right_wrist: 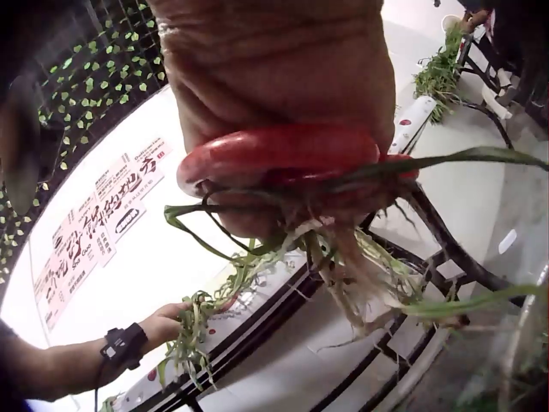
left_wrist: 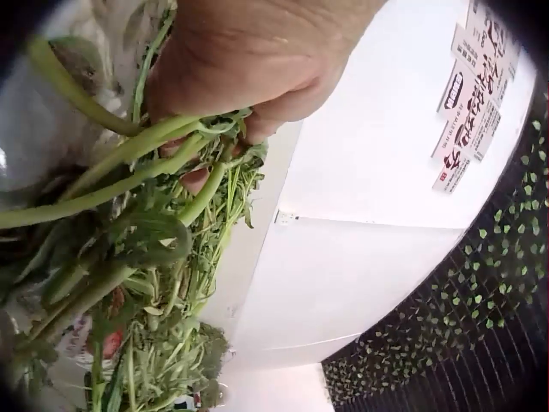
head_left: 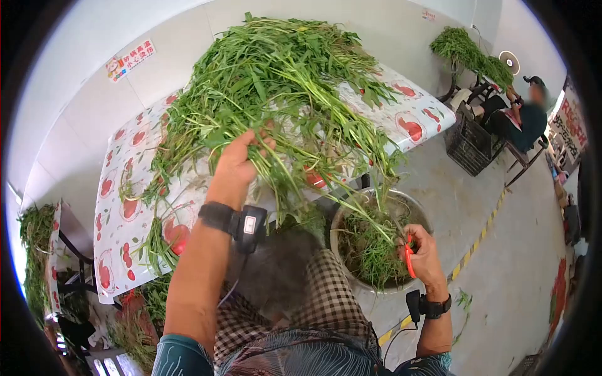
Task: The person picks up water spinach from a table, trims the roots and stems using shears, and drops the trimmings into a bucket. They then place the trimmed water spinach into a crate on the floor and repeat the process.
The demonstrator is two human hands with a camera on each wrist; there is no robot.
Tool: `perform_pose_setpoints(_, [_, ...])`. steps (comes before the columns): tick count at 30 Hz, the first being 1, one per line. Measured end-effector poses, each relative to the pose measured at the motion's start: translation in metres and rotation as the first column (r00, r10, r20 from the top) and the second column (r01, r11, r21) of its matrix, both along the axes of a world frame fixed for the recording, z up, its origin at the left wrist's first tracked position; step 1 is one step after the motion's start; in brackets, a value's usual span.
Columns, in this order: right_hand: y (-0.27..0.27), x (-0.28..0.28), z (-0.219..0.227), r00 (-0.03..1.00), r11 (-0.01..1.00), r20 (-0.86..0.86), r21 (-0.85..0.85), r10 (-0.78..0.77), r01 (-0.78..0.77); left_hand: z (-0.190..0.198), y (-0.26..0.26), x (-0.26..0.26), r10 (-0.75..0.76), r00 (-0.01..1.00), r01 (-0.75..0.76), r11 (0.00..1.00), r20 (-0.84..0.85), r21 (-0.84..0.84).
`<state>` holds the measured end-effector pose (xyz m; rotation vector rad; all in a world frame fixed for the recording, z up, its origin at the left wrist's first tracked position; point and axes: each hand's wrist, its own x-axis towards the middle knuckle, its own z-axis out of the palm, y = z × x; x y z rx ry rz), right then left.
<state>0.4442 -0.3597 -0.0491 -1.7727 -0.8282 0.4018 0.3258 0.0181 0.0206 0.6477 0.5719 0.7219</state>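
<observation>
Sleeves [head_left: 182, 356] are patterned teal, lower clothing [head_left: 332, 291] checked — the 2 wrist cameras [head_left: 251, 229] black.

Left grip [head_left: 241, 156], yours: fingertips partly hidden by greens [head_left: 263, 69]. Scissors [head_left: 410, 263] in your right grip [head_left: 427, 255]: blades mostly lost among stalks. Bench [head_left: 433, 114]: rear covered. Basin [head_left: 335, 232]: bottom buried under clippings [head_left: 376, 257]. Dark shape [head_left: 269, 266] above your lap: blurred, unidentifiable. Seated person [head_left: 528, 125]: face blurred. Wall notice [left_wrist: 472, 103]: small print illegible.

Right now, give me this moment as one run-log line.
left hand: grips leafy stems | right hand: holds red-handled scissors near basin rim | metal basin: loose greens inside | table: plant heap on top
</observation>
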Motion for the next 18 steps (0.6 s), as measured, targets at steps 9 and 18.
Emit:
perform_pose_setpoints(9, [-0.010,0.010,0.030,0.993,0.993,-0.058,0.056,-0.103,0.106,0.017,-0.007,-0.030,-0.191,0.958,0.239,0.944,-0.214,0.226])
perform_pose_setpoints(18, [-0.026,0.005,0.035,0.994,0.990,0.096,-0.120,-0.059,0.070,0.030,-0.043,-0.006,0.433,0.475,0.738,0.277,-0.766,0.615])
